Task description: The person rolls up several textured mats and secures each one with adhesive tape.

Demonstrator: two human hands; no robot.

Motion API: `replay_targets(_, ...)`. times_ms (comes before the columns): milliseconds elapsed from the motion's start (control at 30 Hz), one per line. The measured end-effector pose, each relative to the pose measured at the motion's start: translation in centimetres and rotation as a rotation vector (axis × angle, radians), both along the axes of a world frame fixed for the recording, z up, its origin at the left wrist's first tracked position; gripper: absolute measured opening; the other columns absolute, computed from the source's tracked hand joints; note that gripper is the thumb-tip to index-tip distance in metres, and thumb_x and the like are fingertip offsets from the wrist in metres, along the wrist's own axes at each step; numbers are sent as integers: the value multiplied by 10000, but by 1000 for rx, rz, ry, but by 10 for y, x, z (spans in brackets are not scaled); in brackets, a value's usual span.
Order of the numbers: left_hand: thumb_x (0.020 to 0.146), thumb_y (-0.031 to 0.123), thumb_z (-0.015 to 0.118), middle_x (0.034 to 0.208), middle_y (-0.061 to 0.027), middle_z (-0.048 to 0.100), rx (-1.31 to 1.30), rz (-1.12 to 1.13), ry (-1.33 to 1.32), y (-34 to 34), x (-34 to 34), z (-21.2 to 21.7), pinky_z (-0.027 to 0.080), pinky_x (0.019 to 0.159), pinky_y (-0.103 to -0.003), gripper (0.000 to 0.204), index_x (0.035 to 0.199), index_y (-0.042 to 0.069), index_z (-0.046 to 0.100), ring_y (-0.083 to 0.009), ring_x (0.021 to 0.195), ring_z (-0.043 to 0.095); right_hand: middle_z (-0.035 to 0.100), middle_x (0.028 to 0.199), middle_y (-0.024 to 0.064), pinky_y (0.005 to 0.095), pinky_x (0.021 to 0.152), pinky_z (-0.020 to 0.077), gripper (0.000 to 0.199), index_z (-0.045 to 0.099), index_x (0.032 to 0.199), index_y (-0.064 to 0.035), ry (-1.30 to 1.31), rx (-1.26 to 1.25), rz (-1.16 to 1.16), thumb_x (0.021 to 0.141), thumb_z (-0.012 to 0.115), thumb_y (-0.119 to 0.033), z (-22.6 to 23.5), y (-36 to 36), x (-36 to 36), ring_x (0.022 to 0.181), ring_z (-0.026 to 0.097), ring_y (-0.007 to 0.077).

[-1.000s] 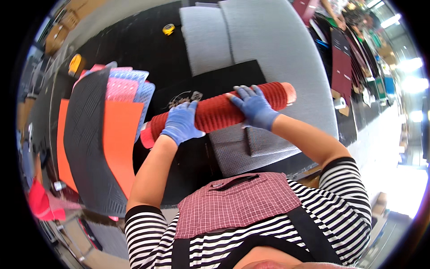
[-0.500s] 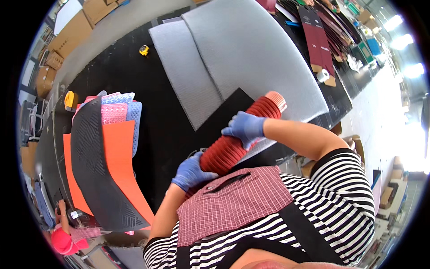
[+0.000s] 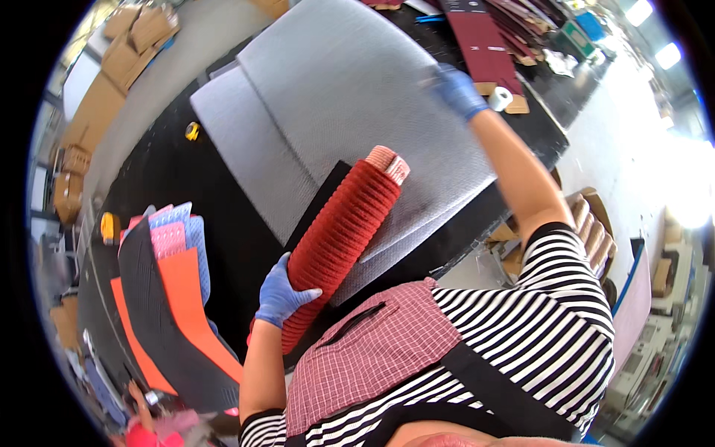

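Note:
A red ribbed mat (image 3: 344, 223), rolled into a thick tube, lies slanting in front of me, its paler pink core showing at the far end. My left hand (image 3: 283, 295), in a blue glove, grips the roll near its lower end, thumb across the top. Away from the roll, my right hand (image 3: 456, 91), also gloved in blue, is over the right edge of the grey sheets (image 3: 342, 82); motion smears its fingers. Close to that hand stand a white roll of tape (image 3: 500, 98) and a flat maroon carton (image 3: 480, 52). Part of a black sheet (image 3: 322, 197) shows beside the mat.
On the black table, a yellow tape measure (image 3: 192, 131) lies at the far left. Nearer are orange sheets (image 3: 182, 276), a black textured mat (image 3: 153, 298) and pink and blue bumpy mats (image 3: 197, 246). Another person in red (image 3: 149, 428) is at the lower left.
My right hand has let go of the rolled mat and swung far and right toward the tape and carton. The roll now points more away from me, still held by my left hand.

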State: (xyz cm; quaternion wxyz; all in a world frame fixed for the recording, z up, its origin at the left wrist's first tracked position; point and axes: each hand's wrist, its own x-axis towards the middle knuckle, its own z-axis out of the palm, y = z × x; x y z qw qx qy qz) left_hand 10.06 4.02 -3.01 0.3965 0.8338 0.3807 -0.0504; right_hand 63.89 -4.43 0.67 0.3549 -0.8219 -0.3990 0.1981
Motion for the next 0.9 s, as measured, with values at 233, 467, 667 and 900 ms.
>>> replay_targets(233,504,429,941,1273,-214,619,153,-54,48,-2,9,-2,471,1033,-408,1088,1395,14,473,-372,1197,588,668,1261,161,380,996,484,526,717,1125,-51,-127,-571,-874,858,646,-498,-106,-160,283,1202,624,282)
replay_targets(467,436,466,956,1260,-186,621,156,6,127,-20,3,-1,466,1045,-404,1158,1386,16,471,-355,1184,590,697,1126,171,455,735,600,461,686,1181,-49,390,-247,-1075,911,590,-411,-139,-130,240,1069,671,311)
replay_targets(667,437,462,956,1257,-180,621,192,-56,118,-8,23,-5,470,1041,-402,1141,1376,21,482,-349,1179,590,656,1160,127,450,702,604,345,575,1268,-50,771,635,-1128,965,552,-214,-136,-166,231,997,677,295)
replay_targets(900,475,445,940,1280,-212,613,217,1,60,-24,-7,3,464,1044,-421,1121,1398,8,477,-377,1194,587,697,1079,82,360,702,598,415,566,1330,-54,1276,955,-50,964,633,-238,-53,-86,78,829,685,190)
